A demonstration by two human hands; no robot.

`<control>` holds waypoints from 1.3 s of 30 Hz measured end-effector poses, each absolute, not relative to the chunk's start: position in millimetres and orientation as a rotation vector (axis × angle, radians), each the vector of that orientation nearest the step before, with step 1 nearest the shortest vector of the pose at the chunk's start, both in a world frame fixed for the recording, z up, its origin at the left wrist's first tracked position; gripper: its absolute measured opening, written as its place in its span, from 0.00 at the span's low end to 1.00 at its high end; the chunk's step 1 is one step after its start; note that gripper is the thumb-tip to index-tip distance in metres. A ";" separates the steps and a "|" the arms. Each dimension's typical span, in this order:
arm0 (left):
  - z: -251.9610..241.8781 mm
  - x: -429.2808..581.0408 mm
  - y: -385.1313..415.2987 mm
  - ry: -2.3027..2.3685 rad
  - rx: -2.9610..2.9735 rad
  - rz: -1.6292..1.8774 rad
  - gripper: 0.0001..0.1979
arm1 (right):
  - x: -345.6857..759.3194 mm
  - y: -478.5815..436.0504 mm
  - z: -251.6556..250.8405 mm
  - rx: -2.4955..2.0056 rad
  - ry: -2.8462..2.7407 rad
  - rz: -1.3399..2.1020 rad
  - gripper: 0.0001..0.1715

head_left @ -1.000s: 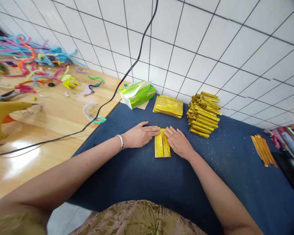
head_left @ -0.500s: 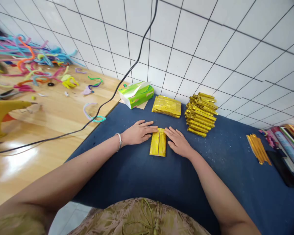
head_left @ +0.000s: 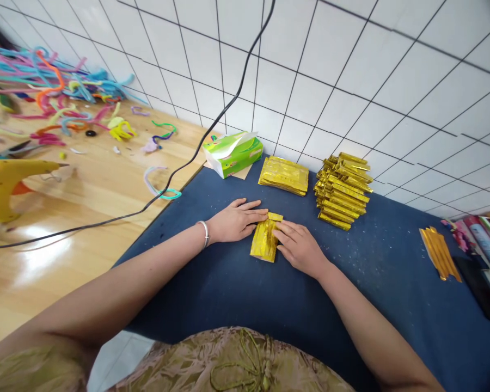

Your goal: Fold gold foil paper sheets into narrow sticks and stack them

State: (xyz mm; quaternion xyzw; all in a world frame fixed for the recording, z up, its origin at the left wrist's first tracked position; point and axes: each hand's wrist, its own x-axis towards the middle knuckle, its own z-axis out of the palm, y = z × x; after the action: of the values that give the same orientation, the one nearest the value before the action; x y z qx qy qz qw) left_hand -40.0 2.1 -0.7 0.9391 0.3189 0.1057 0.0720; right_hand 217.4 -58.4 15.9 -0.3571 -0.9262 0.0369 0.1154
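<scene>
A: Position of gold paper (head_left: 262, 244)?
B: On desk (head_left: 212, 299), right of left hand (head_left: 232, 222), left of right hand (head_left: 302, 247); touching both, neither nearer. Long axis near-to-far, near end slightly leftward.
A: Grip?
B: Left: loosely spread, pressing down. Right: bent over edge; pinching, cannot tell.
A: Count?
B: Worked paper, one; flat stack (head_left: 283, 175), one; strip pile (head_left: 342, 193), one.

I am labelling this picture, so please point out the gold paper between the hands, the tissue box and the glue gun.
Gold paper (head_left: 263, 240): head view, middle of its face.
Tissue box (head_left: 244, 158): head view, green long side.
Glue gun (head_left: 6, 175): head view, yellow body.
</scene>
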 end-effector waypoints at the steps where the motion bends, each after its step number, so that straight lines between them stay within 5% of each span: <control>1: -0.6 -40.1 1.7 0.964 2.823 0.318 0.24 | 217.5 -62.1 17.1 -1.027 -2.726 0.112 0.24; 13: 3.5 -41.8 2.2 0.933 2.817 0.264 0.28 | 221.1 -85.2 20.3 -1.105 -2.680 0.257 0.38; 26: 11.6 -33.3 -6.5 0.860 2.894 0.331 0.25 | 222.7 -88.0 9.6 -0.924 -2.757 -0.036 0.19; 39: 12.2 -29.9 -22.0 0.450 2.957 0.446 0.14 | 223.6 -86.4 7.1 -0.964 -2.582 0.090 0.17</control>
State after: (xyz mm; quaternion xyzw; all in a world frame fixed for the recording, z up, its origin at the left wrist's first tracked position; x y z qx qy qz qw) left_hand -29.9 -22.0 12.2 0.9761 0.1485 0.1474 0.0587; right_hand 223.6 -86.4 7.1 -0.3431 -0.9191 0.0322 0.1910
